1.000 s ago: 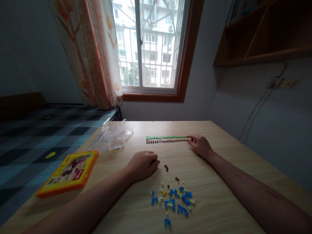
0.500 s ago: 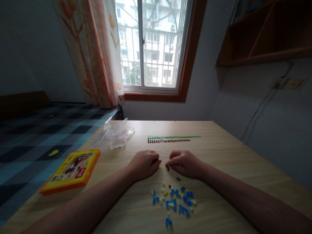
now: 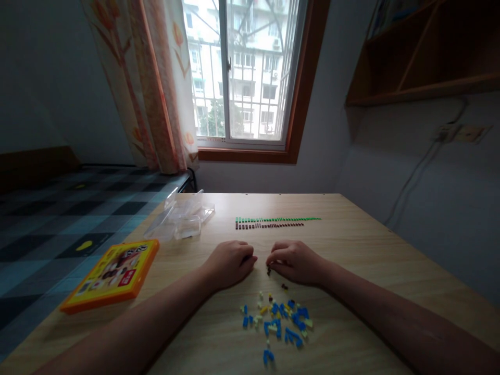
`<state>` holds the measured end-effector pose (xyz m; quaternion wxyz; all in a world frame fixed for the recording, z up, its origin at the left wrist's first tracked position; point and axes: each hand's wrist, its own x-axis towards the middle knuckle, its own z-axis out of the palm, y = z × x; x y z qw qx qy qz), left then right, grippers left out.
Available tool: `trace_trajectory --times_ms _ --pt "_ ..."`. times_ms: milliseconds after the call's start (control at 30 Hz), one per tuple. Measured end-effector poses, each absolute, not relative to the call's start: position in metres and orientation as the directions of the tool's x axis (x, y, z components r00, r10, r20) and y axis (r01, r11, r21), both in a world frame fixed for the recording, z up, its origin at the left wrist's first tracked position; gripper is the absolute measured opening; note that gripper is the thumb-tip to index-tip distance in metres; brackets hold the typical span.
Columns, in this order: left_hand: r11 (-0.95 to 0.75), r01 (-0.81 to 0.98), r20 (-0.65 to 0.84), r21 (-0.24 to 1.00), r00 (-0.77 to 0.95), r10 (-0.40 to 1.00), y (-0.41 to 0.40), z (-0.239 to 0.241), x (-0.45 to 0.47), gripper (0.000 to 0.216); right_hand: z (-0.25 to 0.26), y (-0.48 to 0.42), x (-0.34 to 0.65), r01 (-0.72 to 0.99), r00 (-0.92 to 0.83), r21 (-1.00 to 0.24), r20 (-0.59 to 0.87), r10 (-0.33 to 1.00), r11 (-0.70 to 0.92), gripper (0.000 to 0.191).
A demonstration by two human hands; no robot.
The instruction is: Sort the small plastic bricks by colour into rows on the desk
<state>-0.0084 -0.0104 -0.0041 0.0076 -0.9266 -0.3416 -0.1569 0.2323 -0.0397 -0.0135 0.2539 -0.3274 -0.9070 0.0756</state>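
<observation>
My left hand rests as a loose fist on the wooden table, holding nothing that I can see. Just right of it, my right hand pinches a small dark brown brick at the table surface. Another dark brick lies a little nearer me. Below the hands a loose scatter of tiny blue, yellow and white bricks is spread out. Farther back, a row of green bricks lies above a row of dark brown bricks.
A clear plastic box with its lid sits at the table's back left. An orange-yellow flat box lies near the left edge. A bed with a checked cover is beside the table. The window and curtain are behind.
My right hand drew back from the right end of the brick rows to the dark bricks beside my left fist and closed its fingers on one. The left hand stayed put.
</observation>
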Motion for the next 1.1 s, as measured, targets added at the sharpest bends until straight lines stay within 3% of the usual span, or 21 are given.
trace_trajectory --times_ms 400,633,767,1100 --pt "-0.774 0.627 0.302 0.089 0.723 0.621 -0.009 -0.007 -0.009 0.029 -0.019 -0.028 0.254 0.653 -0.596 -0.248 0.415 0.688 0.715 0.019" --pt "-0.772 0.63 0.296 0.087 0.723 0.624 -0.009 -0.008 -0.01 0.028 -0.019 -0.032 0.252 0.696 -0.484 -0.319 0.455 0.748 0.644 0.014" --pt "-0.77 0.632 0.289 0.091 0.723 0.628 -0.009 -0.008 -0.01 0.029 -0.019 -0.034 0.244 0.696 -0.51 -0.297 0.435 0.742 0.653 0.01" --pt "-0.771 0.631 0.282 0.087 0.727 0.626 -0.011 -0.004 -0.009 0.029 -0.02 -0.027 0.258 0.635 -0.516 -0.347 0.474 0.713 0.69 0.029"
